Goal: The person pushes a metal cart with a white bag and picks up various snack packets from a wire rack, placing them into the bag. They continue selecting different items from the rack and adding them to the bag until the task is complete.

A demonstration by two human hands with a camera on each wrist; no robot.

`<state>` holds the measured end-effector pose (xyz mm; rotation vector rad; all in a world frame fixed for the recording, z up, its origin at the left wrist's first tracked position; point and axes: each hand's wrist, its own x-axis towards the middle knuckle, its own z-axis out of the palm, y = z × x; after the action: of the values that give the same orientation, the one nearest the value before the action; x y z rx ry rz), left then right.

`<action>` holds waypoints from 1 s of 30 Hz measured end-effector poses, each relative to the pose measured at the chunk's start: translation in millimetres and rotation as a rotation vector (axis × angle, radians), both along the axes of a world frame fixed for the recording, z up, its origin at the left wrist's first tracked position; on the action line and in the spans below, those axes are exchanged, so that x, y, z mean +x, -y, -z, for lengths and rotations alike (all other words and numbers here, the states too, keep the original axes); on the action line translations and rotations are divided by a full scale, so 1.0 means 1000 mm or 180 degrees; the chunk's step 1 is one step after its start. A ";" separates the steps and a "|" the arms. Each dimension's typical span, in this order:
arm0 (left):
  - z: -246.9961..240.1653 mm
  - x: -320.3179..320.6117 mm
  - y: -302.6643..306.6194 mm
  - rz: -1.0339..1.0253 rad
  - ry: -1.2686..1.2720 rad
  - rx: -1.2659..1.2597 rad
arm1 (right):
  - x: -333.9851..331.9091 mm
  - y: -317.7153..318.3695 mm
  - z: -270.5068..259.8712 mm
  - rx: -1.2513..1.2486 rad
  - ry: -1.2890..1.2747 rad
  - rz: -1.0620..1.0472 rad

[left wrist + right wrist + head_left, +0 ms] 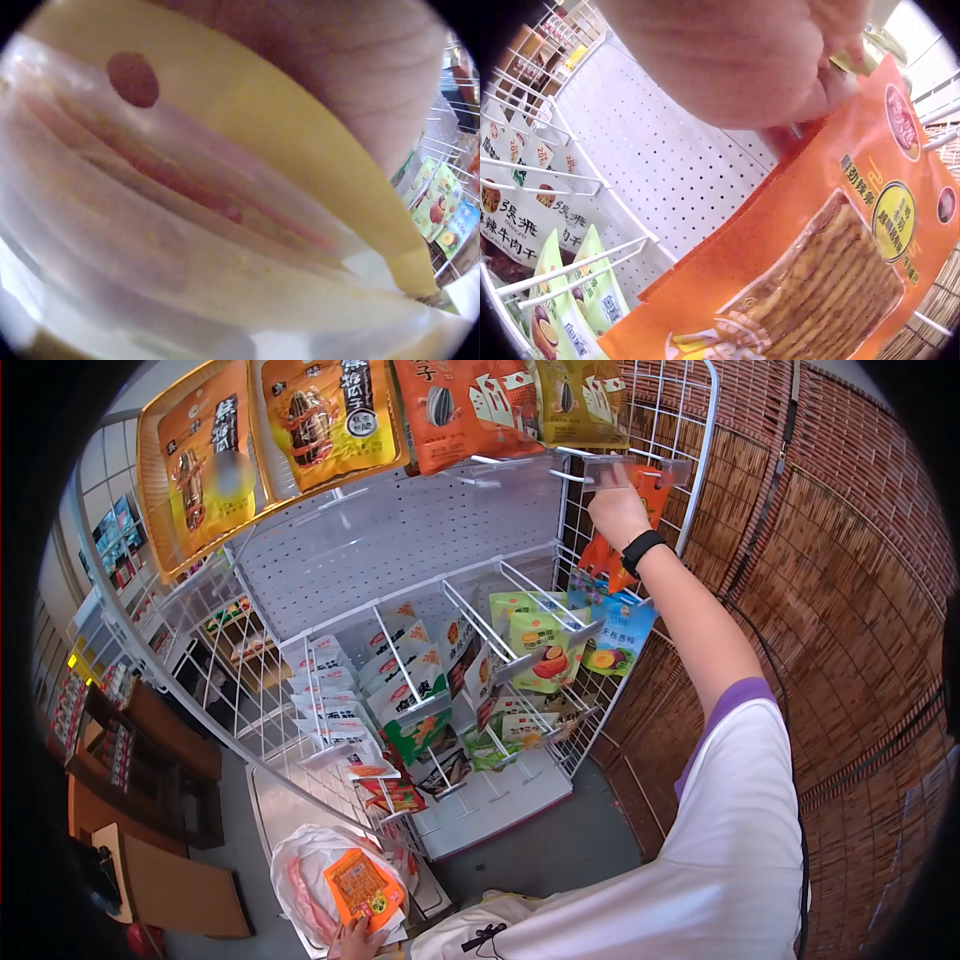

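Orange packet [817,255] at one o'clock: our right hand [618,512] pinches its top. At seven, our left hand [357,940] touches the bagged packet [362,888]; we cannot tell its grip.

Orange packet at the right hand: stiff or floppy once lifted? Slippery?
The orange packet should bend but not collapse: its thin-looking pouch shows strips packed close inside. Probably slippery, given the smooth, plastic-looking face. Being broad and flat, it may swing if pinched only at the top.

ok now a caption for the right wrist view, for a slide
The right hand grips an orange snack packet in front of a white pegboard, green packets to one side.
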<state>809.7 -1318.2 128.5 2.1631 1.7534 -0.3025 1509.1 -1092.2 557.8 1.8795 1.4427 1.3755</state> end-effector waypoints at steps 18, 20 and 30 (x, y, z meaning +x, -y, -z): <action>-0.006 0.004 0.001 -0.0131 -0.0352 -0.0376 | 0.017 0.004 -0.020 -0.0030 0.0642 -0.0073; 0.001 -0.002 0.002 -0.0343 0.0149 -0.0259 | 0.024 0.010 -0.019 0.0190 0.0851 -0.0570; 0.008 -0.002 0.007 -0.0609 0.0801 0.0041 | 0.014 0.061 -0.034 -0.0328 0.0835 -0.0970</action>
<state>808.1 -1325.3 120.9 1.9256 1.8001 0.0282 1523.5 -1153.0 591.4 1.3962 1.6730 1.5821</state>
